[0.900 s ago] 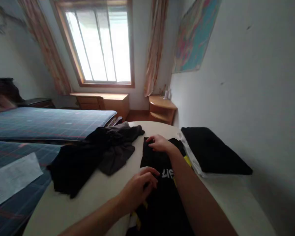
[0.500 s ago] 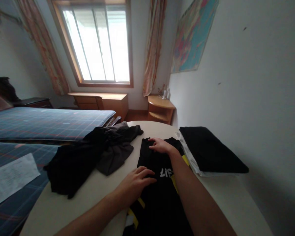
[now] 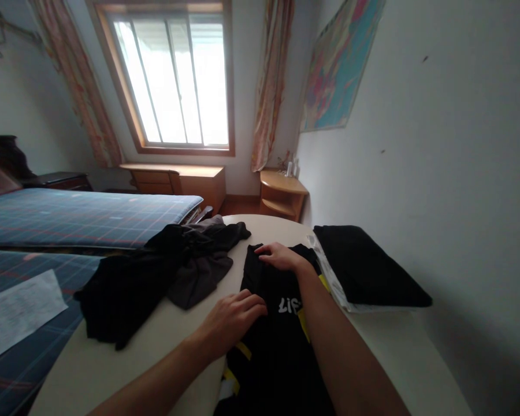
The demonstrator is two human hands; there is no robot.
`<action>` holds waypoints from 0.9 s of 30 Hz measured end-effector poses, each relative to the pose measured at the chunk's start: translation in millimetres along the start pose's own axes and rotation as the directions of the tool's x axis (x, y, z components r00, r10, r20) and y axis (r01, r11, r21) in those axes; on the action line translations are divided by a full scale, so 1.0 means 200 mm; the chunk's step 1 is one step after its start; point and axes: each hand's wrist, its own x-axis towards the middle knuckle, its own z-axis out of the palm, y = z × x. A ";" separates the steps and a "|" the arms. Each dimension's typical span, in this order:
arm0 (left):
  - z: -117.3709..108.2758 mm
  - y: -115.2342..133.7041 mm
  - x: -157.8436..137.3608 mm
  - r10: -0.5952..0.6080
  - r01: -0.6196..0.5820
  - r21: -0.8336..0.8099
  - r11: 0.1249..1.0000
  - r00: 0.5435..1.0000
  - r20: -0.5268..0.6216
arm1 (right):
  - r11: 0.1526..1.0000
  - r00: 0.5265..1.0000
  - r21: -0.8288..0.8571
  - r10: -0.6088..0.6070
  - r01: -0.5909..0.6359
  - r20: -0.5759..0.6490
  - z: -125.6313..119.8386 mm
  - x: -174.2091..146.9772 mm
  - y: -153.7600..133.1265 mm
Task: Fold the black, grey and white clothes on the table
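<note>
A black shirt (image 3: 281, 358) with white lettering and yellow stripes lies lengthwise on the table in front of me, narrowed into a long strip. My left hand (image 3: 236, 315) rests across its left edge, fingers slightly bent and lying on the cloth. Farther up, my right hand (image 3: 279, 256) reaches over the shirt, its fingers spread on the fabric near the upper left end. Neither hand visibly lifts the cloth. My right forearm covers part of the lettering and the right side.
Left of the shirt lies a crumpled heap of dark clothes (image 3: 156, 277). A folded black garment (image 3: 368, 268) sits on white material at the right, near the wall. The round pale table (image 3: 82, 381) stands beside a bed with a plaid mattress (image 3: 82, 216) and a paper sheet (image 3: 21, 315).
My left hand has shifted slightly left, and its fingers have drawn closer together. The right hand's fingers have moved a little toward the shirt's left edge. The view has turned very slightly.
</note>
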 end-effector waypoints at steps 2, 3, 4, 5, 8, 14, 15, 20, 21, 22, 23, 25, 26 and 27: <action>-0.01 0.01 0.01 -0.004 0.004 0.002 1.000 0.999 -0.041 | 1.000 1.000 0.004 -0.005 0.005 -0.017 -0.02 0.00 -0.01; -0.02 0.02 0.03 -0.003 0.003 0.002 1.000 0.998 -0.057 | 1.000 1.000 0.006 -0.003 0.003 -0.027 -0.03 -0.01 -0.01; -0.03 0.03 0.04 0.000 0.000 0.000 1.000 0.998 -0.067 | 1.000 0.999 0.008 -0.001 0.001 -0.036 -0.04 -0.01 -0.01; -0.04 0.04 0.06 0.000 0.000 -0.004 1.000 0.997 -0.074 | 1.000 0.999 0.010 0.003 -0.002 -0.047 -0.05 -0.01 -0.01; -0.03 0.07 0.14 -0.026 0.024 -0.030 0.999 0.996 -0.087 | 1.000 0.996 0.014 0.018 -0.017 -0.091 -0.08 -0.02 0.02; 0.10 0.12 0.23 -0.104 0.103 -0.090 0.991 0.995 -0.006 | 0.994 0.983 0.017 0.109 -0.108 -0.144 -0.09 -0.02 0.13; 0.12 0.13 0.23 -0.134 0.132 -0.122 0.984 0.991 -0.005 | 0.992 0.982 0.018 0.123 -0.122 -0.141 -0.08 -0.02 0.15; 0.15 0.14 0.17 -0.220 0.203 -0.298 0.933 0.975 -0.021 | 0.989 0.979 0.020 0.145 -0.144 -0.143 -0.07 -0.02 0.20; 0.15 0.14 0.16 -0.207 0.195 -0.308 0.931 0.978 -0.007 | 0.989 0.978 0.018 0.145 -0.144 -0.150 -0.07 -0.02 0.20; 0.15 0.13 0.16 -0.198 0.192 -0.309 0.932 0.980 0.011 | 0.989 0.977 0.014 0.145 -0.144 -0.156 -0.07 -0.02 0.20; 0.15 0.13 0.15 -0.195 0.196 -0.302 0.933 0.980 0.032 | 0.990 0.977 0.007 0.144 -0.144 -0.160 -0.07 -0.02 0.20; 0.15 0.13 0.15 -0.196 0.211 -0.278 0.937 0.977 0.079 | 0.990 0.977 -0.016 0.139 -0.143 -0.161 -0.06 -0.02 0.19; 0.14 0.13 0.16 -0.198 0.218 -0.265 0.939 0.975 0.100 | 0.989 0.978 -0.033 0.134 -0.141 -0.160 -0.05 -0.02 0.19; 0.14 0.13 0.16 -0.196 0.221 -0.255 0.941 0.973 0.119 | 0.989 0.979 -0.052 0.129 -0.139 -0.159 -0.05 -0.03 0.18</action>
